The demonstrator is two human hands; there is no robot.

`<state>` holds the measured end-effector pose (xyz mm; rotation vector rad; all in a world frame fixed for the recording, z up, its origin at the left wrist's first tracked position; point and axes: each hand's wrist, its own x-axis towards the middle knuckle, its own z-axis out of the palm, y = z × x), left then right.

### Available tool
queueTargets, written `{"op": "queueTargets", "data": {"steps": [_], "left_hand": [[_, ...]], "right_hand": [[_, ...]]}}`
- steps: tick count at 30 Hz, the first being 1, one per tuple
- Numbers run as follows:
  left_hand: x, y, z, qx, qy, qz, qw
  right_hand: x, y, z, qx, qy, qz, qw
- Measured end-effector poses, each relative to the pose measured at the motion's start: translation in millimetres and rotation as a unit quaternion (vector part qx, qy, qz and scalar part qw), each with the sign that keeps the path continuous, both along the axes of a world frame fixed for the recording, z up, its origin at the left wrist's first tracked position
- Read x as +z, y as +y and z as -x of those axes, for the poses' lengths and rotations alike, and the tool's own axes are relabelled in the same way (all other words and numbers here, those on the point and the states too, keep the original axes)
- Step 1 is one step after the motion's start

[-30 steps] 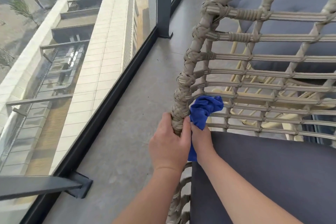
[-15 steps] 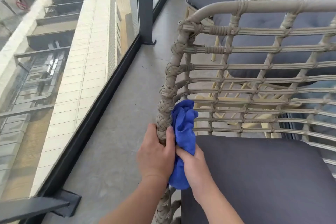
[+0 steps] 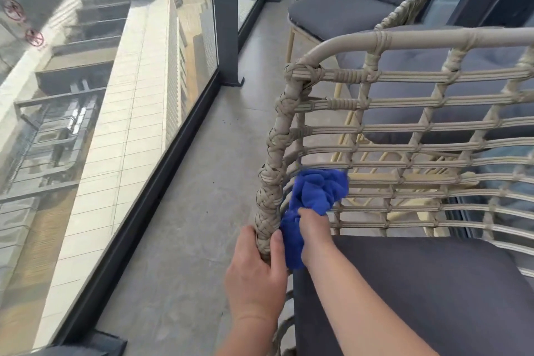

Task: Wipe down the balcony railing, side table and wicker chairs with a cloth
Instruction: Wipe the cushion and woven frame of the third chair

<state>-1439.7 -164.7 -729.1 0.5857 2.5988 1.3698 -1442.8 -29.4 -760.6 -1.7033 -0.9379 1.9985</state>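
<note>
Head view: wicker chair (image 3: 404, 130) mid-wipe, its post gripped by the left hand (image 3: 255, 269), blue cloth (image 3: 315, 199) bunched in the right hand (image 3: 313, 233) alongside, remaining furniture judged undone.

Cloth (image 3: 316, 196) right of chair post (image 3: 271, 182)

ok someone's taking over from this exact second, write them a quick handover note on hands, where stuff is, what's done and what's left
Left hand: grips the woven corner post of the near wicker chair, low down by the seat.
Right hand: holds the bunched blue cloth against the inner side of that post, at the lowest slats.
Second wicker chair stands further along; glass railing on the left. Side table not identifiable in this view.
Done: cannot tell from this view.
Left: the rest of this chair's frame at least; whether the second chair, railing and table still need wiping cannot be told.
</note>
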Motion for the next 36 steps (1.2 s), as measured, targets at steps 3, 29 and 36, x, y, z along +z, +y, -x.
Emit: {"op": "queueTargets", "data": {"steps": [3, 29, 36], "left_hand": [[-1.4, 0.5, 0.5, 0.003, 0.002, 0.005, 1.0], [-11.0, 1.9, 2.2, 0.01, 0.033, -0.016, 0.999], [-2.9, 3.7, 1.2, 0.007, 0.025, -0.009, 1.0]], "right_hand": [[-17.0, -7.3, 1.2, 0.024, -0.017, 0.076, 0.997], [159.4, 8.3, 16.0, 0.115, 0.096, -0.327, 0.933], [114.6, 5.2, 1.3, 0.104, 0.068, -0.393, 0.911]]}}
